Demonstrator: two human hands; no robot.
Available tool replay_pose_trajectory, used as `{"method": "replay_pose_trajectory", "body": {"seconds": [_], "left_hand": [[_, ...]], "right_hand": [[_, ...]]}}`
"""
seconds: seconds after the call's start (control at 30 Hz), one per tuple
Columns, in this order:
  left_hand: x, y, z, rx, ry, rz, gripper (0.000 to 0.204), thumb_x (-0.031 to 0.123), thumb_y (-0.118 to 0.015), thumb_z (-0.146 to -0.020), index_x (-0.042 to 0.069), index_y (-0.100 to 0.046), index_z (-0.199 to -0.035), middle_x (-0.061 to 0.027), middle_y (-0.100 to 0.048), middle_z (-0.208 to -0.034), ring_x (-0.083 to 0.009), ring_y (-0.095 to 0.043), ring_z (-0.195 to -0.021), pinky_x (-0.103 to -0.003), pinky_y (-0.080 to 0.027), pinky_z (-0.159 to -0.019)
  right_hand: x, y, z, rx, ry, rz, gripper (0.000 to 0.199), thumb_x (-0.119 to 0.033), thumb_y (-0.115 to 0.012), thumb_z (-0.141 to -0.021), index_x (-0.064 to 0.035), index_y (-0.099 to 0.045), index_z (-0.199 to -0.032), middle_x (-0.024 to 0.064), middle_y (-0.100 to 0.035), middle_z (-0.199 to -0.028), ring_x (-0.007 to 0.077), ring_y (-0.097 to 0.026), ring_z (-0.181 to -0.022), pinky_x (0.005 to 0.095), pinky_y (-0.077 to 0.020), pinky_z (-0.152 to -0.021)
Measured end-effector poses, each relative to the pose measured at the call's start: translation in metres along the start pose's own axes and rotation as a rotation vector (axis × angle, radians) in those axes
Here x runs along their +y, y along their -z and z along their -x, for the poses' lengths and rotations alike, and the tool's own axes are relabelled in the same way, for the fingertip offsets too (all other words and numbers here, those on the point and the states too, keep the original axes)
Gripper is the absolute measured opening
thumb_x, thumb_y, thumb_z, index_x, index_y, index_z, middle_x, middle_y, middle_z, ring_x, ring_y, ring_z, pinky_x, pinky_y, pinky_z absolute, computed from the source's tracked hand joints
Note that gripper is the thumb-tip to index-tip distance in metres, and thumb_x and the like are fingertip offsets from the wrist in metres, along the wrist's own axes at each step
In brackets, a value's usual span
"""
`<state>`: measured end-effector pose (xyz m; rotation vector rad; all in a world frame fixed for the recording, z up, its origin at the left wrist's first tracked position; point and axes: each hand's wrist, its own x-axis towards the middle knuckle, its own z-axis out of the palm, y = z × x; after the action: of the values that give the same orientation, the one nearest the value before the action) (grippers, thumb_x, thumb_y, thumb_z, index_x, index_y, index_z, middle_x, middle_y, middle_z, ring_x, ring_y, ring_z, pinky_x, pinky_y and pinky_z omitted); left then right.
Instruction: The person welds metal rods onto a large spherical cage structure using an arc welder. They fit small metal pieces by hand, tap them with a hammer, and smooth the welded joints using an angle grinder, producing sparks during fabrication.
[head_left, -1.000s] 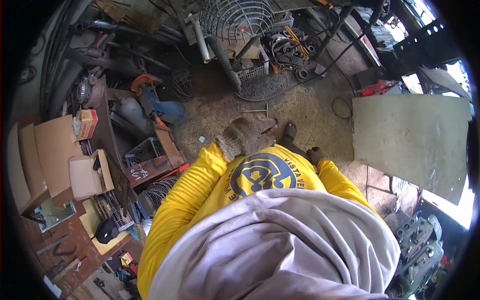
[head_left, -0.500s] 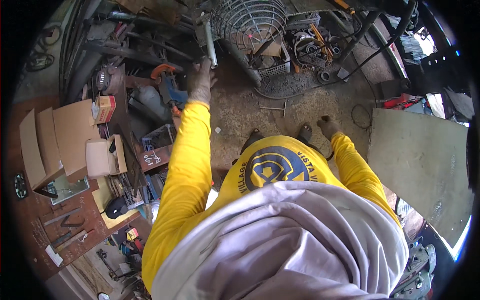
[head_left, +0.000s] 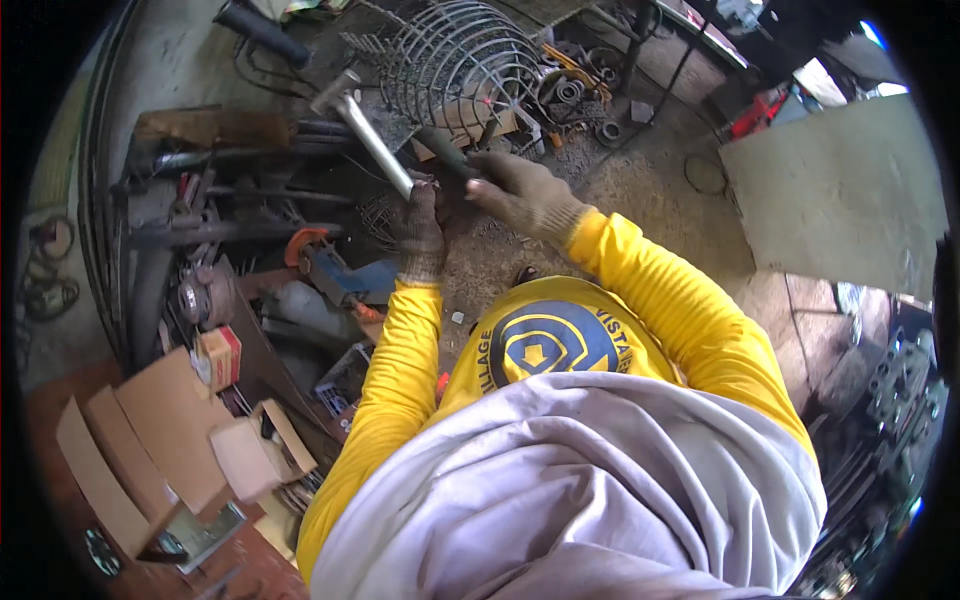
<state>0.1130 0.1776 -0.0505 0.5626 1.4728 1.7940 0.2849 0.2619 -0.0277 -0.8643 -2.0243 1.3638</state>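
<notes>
My left hand (head_left: 421, 225), in a dark knitted glove, is closed around the lower end of a silver metal tube (head_left: 374, 142). A short crosspiece tops this tube, giving it a T shape. To its right, my gloved right hand (head_left: 527, 192) reaches leftward with thumb and fingers apart. Its fingertips are at the end of a thick dark tube (head_left: 440, 148); whether they touch it I cannot tell. Beyond both hands stands a round wire cage (head_left: 462, 62) of curved metal rods.
Several metal rings and loose parts (head_left: 570, 92) lie right of the cage. A large greyish panel (head_left: 835, 185) stands at the right. At the left are metal bars (head_left: 235, 232), an orange and blue tool (head_left: 335, 262) and open cardboard boxes (head_left: 170, 425).
My right hand has come up from beside my body to the dark tube. My left hand, open near the silver tube before, now grips its end. The view has shifted.
</notes>
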Motion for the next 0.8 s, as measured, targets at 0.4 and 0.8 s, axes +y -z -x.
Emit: {"method": "replay_pose_trajectory", "body": {"seconds": [0.4, 0.8], "left_hand": [[0.07, -0.005, 0.018, -0.89, -0.329, -1.093, 0.017, 0.017, -0.066, -0.094, 0.005, -0.066, -0.105, -0.0085, -0.068, -0.097, -0.0263, -0.066, -0.092, -0.04, -0.051, -0.085], [0.075, -0.098, -0.251, -0.25, -0.741, -1.22, 0.056, 0.053, -0.057, -0.096, 0.012, -0.06, -0.134, -0.0215, -0.065, -0.128, -0.0308, -0.063, -0.111, -0.042, -0.049, -0.093]], "right_hand": [[0.007, -0.016, 0.024, 0.347, -0.202, -0.008, 0.057, -0.041, -0.069, -0.092, -0.0064, -0.056, -0.135, 0.0238, -0.069, -0.109, 0.0405, -0.068, -0.101, 0.0454, -0.0531, -0.088], [0.103, -0.029, 0.032, 0.282, 0.033, 0.436, 0.06, -0.03, -0.074, -0.085, -0.0195, -0.055, -0.14, 0.0128, -0.068, -0.11, 0.0335, -0.07, -0.093, 0.042, -0.0584, -0.075]]}}
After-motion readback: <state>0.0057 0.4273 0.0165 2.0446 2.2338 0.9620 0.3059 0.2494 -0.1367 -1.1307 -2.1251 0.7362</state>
